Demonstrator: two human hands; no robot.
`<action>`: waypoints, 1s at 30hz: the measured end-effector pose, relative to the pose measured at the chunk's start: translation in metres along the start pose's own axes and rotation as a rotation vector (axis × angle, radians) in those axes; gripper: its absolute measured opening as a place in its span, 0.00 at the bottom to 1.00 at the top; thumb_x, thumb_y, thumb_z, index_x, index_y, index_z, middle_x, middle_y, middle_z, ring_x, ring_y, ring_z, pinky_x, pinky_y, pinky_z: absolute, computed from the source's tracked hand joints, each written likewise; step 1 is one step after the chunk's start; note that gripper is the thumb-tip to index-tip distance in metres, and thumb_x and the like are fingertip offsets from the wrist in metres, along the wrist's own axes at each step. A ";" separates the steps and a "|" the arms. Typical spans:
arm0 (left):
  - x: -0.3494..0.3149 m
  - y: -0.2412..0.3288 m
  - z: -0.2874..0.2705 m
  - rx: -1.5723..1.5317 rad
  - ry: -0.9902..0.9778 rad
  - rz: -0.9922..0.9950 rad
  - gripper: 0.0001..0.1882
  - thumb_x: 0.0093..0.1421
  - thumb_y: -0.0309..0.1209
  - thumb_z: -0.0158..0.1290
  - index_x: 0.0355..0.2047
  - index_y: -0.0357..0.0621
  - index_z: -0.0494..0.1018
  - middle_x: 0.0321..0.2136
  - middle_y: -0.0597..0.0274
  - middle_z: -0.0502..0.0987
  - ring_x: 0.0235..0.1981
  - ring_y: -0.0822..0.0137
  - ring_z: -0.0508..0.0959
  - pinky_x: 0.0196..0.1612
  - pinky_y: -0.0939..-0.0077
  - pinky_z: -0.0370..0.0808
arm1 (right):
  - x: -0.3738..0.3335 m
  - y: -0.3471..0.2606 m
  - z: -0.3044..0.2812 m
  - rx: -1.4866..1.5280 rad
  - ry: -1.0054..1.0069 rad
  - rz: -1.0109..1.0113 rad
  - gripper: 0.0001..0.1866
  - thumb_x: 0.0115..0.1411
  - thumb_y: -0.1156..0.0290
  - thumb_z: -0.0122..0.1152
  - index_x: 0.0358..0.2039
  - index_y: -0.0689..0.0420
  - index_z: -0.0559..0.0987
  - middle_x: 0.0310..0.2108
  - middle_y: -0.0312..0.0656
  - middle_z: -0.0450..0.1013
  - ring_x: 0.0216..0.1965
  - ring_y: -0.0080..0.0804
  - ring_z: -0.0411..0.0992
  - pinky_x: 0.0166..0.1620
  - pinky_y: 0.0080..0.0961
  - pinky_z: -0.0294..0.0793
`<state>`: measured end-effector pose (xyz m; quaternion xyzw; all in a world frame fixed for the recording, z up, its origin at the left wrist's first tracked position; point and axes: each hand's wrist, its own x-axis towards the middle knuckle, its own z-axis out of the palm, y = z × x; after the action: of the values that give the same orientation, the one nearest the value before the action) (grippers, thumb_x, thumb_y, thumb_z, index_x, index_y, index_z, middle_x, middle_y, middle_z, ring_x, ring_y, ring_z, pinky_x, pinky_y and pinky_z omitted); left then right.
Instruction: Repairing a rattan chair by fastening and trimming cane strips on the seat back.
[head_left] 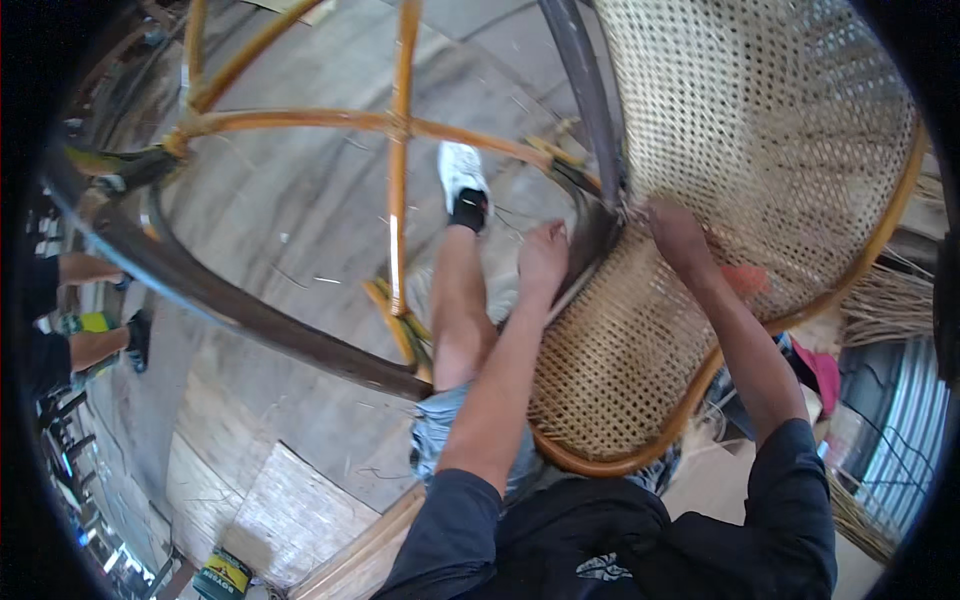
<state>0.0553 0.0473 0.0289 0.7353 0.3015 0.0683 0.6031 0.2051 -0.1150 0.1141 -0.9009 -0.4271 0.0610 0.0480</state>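
Observation:
A rattan chair lies tipped over against my lap. Its woven cane panel (640, 330) bends up at the right inside an orange-brown rattan rim (905, 200). Along the panel's inner edge runs a dark pole (585, 80), which meets another dark piece at a corner. My right hand (675, 232) is closed at that corner, fingertips pinched beside a small pale binding; what they grip is too small to make out. To its left, my left hand (543, 262) is closed just beside the dark frame, and whatever it holds is hidden.
Rattan legs and crossbars (398, 130) and a curved dark rail (270, 335) spread over the floor at left. Boards (300, 510) and a green-yellow can (222, 575) lie lower left. Another person's legs (95, 350) show far left. Bundled rattan strips (885, 305) lie right.

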 end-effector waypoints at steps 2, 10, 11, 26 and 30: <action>0.003 0.008 0.022 0.132 -0.049 -0.065 0.23 0.57 0.43 0.46 0.46 0.40 0.68 0.42 0.41 0.71 0.43 0.44 0.72 0.45 0.57 0.70 | -0.011 0.008 -0.014 0.061 -0.025 0.042 0.10 0.58 0.71 0.43 0.31 0.61 0.73 0.32 0.53 0.71 0.37 0.51 0.70 0.40 0.42 0.68; 0.021 0.030 0.044 0.420 -0.292 -0.145 0.36 0.49 0.55 0.51 0.48 0.38 0.64 0.47 0.44 0.65 0.45 0.46 0.72 0.46 0.56 0.69 | -0.020 -0.008 -0.003 0.036 -0.172 0.185 0.10 0.57 0.69 0.49 0.37 0.57 0.75 0.32 0.54 0.72 0.36 0.53 0.71 0.39 0.41 0.70; 0.022 0.028 0.047 0.412 -0.297 -0.154 0.36 0.49 0.55 0.51 0.48 0.38 0.64 0.47 0.44 0.65 0.45 0.46 0.72 0.46 0.56 0.69 | -0.019 -0.010 0.000 0.032 -0.184 0.184 0.10 0.57 0.69 0.49 0.37 0.57 0.75 0.32 0.54 0.72 0.36 0.53 0.71 0.39 0.41 0.70; 0.044 0.027 0.049 0.412 -0.383 -0.182 0.43 0.45 0.58 0.54 0.47 0.29 0.64 0.44 0.42 0.73 0.46 0.50 0.74 0.48 0.60 0.70 | -0.006 -0.013 0.014 -0.326 -0.437 0.099 0.12 0.58 0.69 0.43 0.39 0.49 0.76 0.29 0.49 0.74 0.33 0.48 0.74 0.35 0.42 0.73; 0.045 0.026 0.050 0.387 -0.431 -0.163 0.44 0.45 0.59 0.54 0.46 0.26 0.63 0.42 0.41 0.73 0.44 0.49 0.75 0.47 0.61 0.70 | -0.008 -0.017 0.015 -0.323 -0.481 0.102 0.14 0.54 0.75 0.45 0.40 0.52 0.75 0.33 0.48 0.74 0.39 0.46 0.74 0.40 0.42 0.73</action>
<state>0.1243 0.0265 0.0278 0.8075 0.2320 -0.1965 0.5055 0.1848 -0.1098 0.1017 -0.8768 -0.3844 0.2064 -0.2019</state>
